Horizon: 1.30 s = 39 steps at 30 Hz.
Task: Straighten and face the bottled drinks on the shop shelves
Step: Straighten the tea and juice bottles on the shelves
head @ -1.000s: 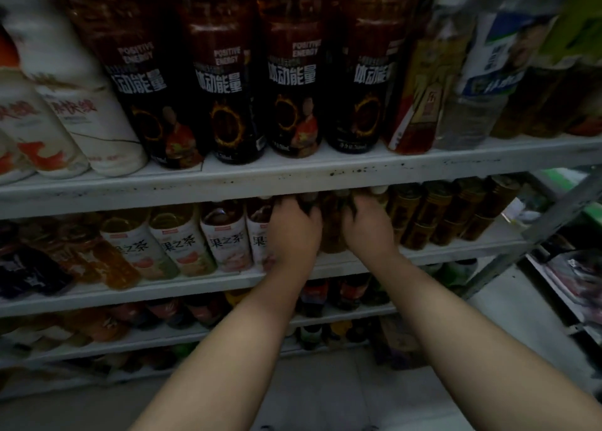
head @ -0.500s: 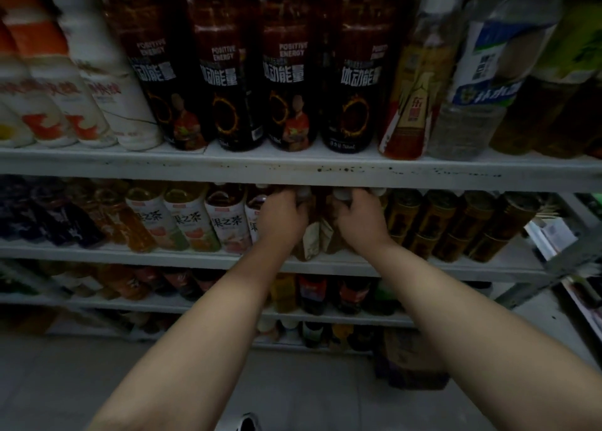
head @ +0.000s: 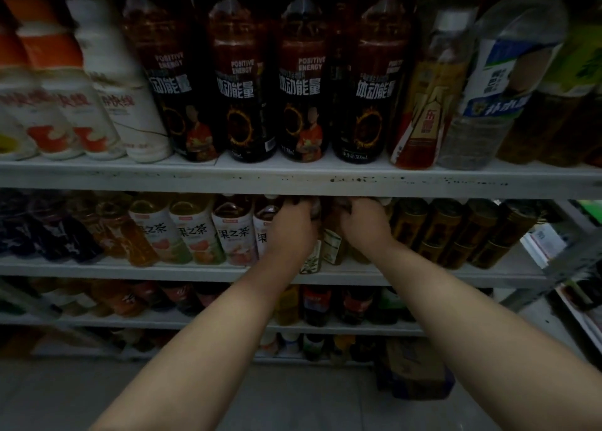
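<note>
Left hand (head: 293, 227), right hand (head: 366, 225) side by side just under upper shelf (head: 293, 178) edge. Fingers of both curl over tops of bottles (head: 331, 245). Bottles stand on second shelf (head: 423, 275), between fruit-tea row (head: 192, 231) at left and gold-brown drinks (head: 446, 231) at right. Energy drinks (head: 241, 82) above, labels forward.

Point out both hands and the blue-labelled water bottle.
left hand (head: 293, 230), head view, back of hand
right hand (head: 365, 226), head view, back of hand
blue-labelled water bottle (head: 492, 82), head view, on label
</note>
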Tool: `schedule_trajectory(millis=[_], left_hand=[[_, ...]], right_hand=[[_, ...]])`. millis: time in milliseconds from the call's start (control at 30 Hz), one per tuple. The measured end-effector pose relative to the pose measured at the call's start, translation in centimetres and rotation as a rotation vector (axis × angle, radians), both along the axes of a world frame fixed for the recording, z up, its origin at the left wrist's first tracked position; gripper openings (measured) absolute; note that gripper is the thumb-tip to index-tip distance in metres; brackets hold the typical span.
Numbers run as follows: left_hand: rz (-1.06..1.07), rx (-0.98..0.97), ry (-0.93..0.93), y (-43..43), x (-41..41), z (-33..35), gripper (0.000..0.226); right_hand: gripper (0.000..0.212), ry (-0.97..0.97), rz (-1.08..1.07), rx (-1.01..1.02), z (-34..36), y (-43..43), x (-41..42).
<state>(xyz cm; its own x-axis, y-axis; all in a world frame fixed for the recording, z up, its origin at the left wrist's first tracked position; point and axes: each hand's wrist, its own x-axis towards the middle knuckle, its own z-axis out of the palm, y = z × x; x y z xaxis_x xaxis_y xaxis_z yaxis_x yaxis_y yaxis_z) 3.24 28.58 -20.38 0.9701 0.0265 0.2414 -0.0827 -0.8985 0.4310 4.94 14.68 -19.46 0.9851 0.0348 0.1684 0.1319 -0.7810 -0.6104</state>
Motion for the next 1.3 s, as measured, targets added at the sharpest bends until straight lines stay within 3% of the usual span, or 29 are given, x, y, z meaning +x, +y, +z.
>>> schedule_trajectory(millis=[233, 500, 700, 833, 933, 1300], left_hand=[[-0.023, -0.045, -0.053, -0.6, 0.4, 0.0, 0.025], [0.012, -0.042, 0.037, -0.1, 1.5, 0.3, 0.013], [-0.036, -0.045, -0.031, 0.2, 1.4, -0.2, 0.018], [-0.042, -0.082, -0.01, 0.4, 1.6, -0.1, 0.019], [-0.058, -0.087, -0.049, 0.4, 1.5, -0.2, 0.019], [-0.082, -0.071, -0.113, 0.5, 1.2, -0.7, 0.024]], right_hand=[[0.024, -0.014, 0.073, -0.02, 0.5, -0.1, -0.1], [0.031, 0.102, 0.122, -0.088, 1.2, -1.1, 0.9], [0.039, 0.057, -0.064, 0.195, 0.2, 0.2, 1.1], [0.033, -0.022, -0.064, 0.075, 0.4, 0.8, 0.9], [0.03, 0.024, 0.013, 0.036, 0.5, 0.1, 0.9], [0.036, -0.021, -0.046, 0.347, -0.1, 0.1, 0.5]])
